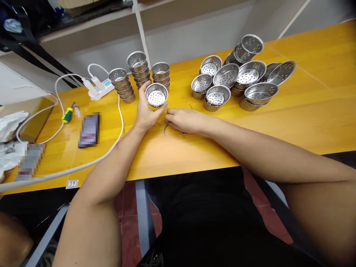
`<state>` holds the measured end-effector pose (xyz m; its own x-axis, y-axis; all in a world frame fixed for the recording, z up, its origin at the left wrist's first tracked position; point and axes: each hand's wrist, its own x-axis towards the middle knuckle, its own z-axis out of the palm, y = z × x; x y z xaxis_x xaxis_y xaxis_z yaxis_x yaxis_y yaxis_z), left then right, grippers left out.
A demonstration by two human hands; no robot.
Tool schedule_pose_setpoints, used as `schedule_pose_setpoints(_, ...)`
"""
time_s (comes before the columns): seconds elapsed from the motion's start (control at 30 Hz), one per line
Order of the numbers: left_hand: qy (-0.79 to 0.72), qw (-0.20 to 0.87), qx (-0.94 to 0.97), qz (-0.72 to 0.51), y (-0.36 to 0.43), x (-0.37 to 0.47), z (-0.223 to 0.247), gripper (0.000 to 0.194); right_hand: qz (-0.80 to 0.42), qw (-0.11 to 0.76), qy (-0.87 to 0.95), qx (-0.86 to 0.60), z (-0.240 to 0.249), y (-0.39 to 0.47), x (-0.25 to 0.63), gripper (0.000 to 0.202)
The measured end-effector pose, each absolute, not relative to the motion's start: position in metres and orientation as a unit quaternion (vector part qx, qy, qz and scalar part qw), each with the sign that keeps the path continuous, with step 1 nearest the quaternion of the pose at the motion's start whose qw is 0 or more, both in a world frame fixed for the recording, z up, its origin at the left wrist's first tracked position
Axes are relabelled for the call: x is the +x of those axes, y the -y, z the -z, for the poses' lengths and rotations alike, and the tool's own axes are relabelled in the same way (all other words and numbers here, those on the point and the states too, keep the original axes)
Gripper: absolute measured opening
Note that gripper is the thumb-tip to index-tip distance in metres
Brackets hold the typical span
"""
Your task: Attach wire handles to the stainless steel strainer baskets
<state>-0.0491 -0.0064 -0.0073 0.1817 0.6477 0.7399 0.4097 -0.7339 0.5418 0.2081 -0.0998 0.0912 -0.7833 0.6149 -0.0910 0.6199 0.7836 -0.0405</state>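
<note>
Cup (156,95) is clasped in the grip of the left hand (147,112), with thin wires (165,129) at its near right, closer to the right hand (185,119), whose bent-fingered grip I cannot tell closed or not.

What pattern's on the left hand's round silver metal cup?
Small round holes dot the cup, in head view.

Glossy yellow wooden table (306,104) stood against pale grey panelling (191,37); grey-white open shelf (91,27) ran above, beside narrow white upright (142,35); dark red tiled floor (129,226) showed below.
</note>
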Motion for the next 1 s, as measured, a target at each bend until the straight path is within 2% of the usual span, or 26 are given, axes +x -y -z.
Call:
schedule_pose_setpoints(0.2, -0.353, 0.119, 0.759, -0.534, 0.006, -0.049, 0.008, 0.126, 0.078, 0.043, -0.942, 0.324, -0.098, 0.1, 0.211, 0.027)
schedule_pose_setpoints(0.4, -0.36, 0.115, 0.755, -0.535, 0.013, -0.044, 0.0, 0.125, 0.035, 0.07, -0.943, 0.325, -0.099, 0.102, 0.206, 0.032)
schedule_pose_setpoints(0.7, -0.38, 0.104, 0.728, -0.561, 0.022, -0.035, -0.004, 0.107, -0.001, 0.083, -0.95, 0.302, -0.096, 0.1, 0.206, 0.04)
schedule_pose_setpoints(0.9, -0.38, 0.113, 0.73, -0.557, 0.022, -0.036, -0.004, 0.103, 0.05, 0.074, -0.946, 0.312, -0.111, 0.101, 0.213, 0.028)
schedule_pose_setpoints(1.0, -0.379, 0.116, 0.733, -0.553, 0.023, -0.036, -0.004, 0.103, 0.054, 0.095, -0.939, 0.326, -0.118, 0.103, 0.213, 0.031)
